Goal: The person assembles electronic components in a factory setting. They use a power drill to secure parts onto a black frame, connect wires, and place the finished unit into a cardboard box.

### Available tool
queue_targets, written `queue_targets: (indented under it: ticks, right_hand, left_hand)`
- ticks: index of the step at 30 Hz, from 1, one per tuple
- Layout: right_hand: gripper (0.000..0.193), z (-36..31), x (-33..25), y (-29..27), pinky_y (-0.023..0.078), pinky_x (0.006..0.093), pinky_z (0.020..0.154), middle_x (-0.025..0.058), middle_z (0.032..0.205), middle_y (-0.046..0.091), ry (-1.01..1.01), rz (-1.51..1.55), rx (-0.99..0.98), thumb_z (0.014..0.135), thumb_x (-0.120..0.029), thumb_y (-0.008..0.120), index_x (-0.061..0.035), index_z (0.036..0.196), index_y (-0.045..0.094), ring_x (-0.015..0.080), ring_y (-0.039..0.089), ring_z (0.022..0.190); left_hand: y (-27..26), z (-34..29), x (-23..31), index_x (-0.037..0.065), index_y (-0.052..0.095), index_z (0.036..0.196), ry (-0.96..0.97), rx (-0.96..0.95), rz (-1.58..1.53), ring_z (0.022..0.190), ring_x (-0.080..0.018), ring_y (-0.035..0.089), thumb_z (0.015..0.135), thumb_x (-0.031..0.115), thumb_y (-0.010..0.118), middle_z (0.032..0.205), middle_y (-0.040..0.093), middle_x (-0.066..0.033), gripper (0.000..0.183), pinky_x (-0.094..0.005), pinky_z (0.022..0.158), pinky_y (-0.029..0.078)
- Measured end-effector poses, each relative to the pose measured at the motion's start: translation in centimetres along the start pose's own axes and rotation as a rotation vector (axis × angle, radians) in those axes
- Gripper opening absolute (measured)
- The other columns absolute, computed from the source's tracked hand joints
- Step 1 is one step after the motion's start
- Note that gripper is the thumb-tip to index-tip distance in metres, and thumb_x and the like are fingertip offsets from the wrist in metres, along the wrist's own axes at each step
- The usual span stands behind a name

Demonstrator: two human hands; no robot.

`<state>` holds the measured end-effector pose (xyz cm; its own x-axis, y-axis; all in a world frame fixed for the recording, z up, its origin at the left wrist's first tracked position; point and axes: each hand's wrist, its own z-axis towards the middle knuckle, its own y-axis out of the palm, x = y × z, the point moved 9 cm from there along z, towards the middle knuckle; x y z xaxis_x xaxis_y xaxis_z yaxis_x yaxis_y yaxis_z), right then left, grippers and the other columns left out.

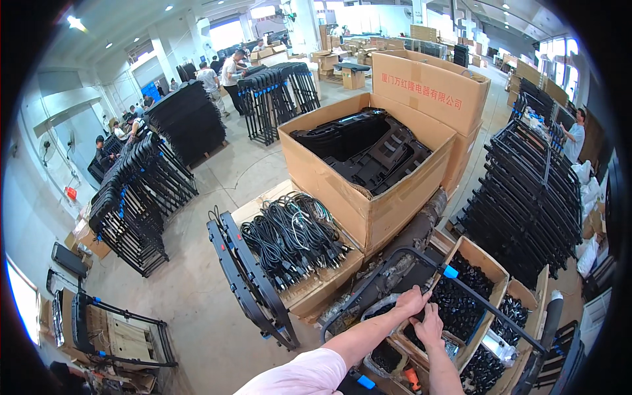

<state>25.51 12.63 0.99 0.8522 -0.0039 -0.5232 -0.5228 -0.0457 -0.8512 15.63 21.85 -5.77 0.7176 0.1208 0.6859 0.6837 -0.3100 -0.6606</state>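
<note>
My left hand [413, 301] and my right hand [430, 325] are close together at the lower right, fingers curled toward each other. Whatever is between the fingers is too small or hidden to make out. Around them runs a black tubular frame [497, 312] with a blue sleeve [450, 271] on its tube. The hands are inside the bend of this frame, above open boxes. Beside my right hand is a carton of small black plastic parts [464, 293]. Below lies an orange-and-black tool [412, 378], and near it a bag of dark small parts [386, 356].
Bundled black cables [289, 237] lie on a carton, with black curved frames [253, 280] leaning against it. Behind stands a large carton [329, 191] of black plastic panels. Stacked black frames [520, 191] rise at right; more frames [141, 197] stand left. Several people work farther off.
</note>
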Motion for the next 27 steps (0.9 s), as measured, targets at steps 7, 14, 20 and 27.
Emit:
queue_targets:
  ticks: [7, 14, 20, 27]
  right_hand:
    - [0.062, -0.7, 0.1, -0.5, 0.055, 0.0527, 0.098, 0.0183, 0.137, 0.056, 0.038, -0.004, -0.037, 0.083, -0.025, 0.084, -0.0050, 0.135, 0.057, 0.0437, 0.063, 0.123]
    - [0.058, -0.8, 0.4, -0.3, 0.058, 0.0532, 0.092, 0.0194, 0.127, 0.060, -0.048, -0.065, 0.000, 0.083, -0.030, 0.084, -0.0031, 0.128, 0.059, 0.0438, 0.067, 0.112]
    - [0.067, -2.3, 2.0, -0.6, 0.060, 0.0518, 0.089, 0.0240, 0.118, 0.068, 0.016, -0.103, 0.013, 0.080, -0.031, 0.086, -0.0016, 0.132, 0.056, 0.0439, 0.072, 0.103]
    - [0.074, -2.8, 4.1, -2.1, 0.060, 0.0503, 0.092, 0.0255, 0.117, 0.072, 0.115, -0.075, -0.040, 0.078, -0.030, 0.086, 0.0017, 0.136, 0.051, 0.0423, 0.073, 0.108]
  left_hand:
    - [0.9, 0.1, 0.0, -0.006, 0.063, 0.121, 0.020, 0.029, 0.035, 0.108, -0.0495, 0.072, 0.101, 0.069, 0.053, 0.111, 0.074, -0.0326, 0.078, -0.0568, 0.092, 0.058]
    - [-0.3, -1.1, -0.2, -0.005, 0.068, 0.114, 0.044, 0.128, 0.072, 0.111, -0.0502, 0.070, 0.102, 0.065, 0.054, 0.116, 0.072, -0.0332, 0.073, -0.0566, 0.097, 0.055]
    - [-0.2, -3.7, 1.6, -0.005, 0.065, 0.114, 0.095, 0.143, 0.089, 0.112, -0.0511, 0.068, 0.100, 0.059, 0.062, 0.120, 0.069, -0.0315, 0.066, -0.0584, 0.097, 0.054]
    - [0.4, -4.4, 4.5, -0.007, 0.064, 0.112, 0.159, 0.125, 0.158, 0.107, -0.0495, 0.071, 0.097, 0.053, 0.069, 0.117, 0.070, -0.0318, 0.061, -0.0558, 0.092, 0.058]
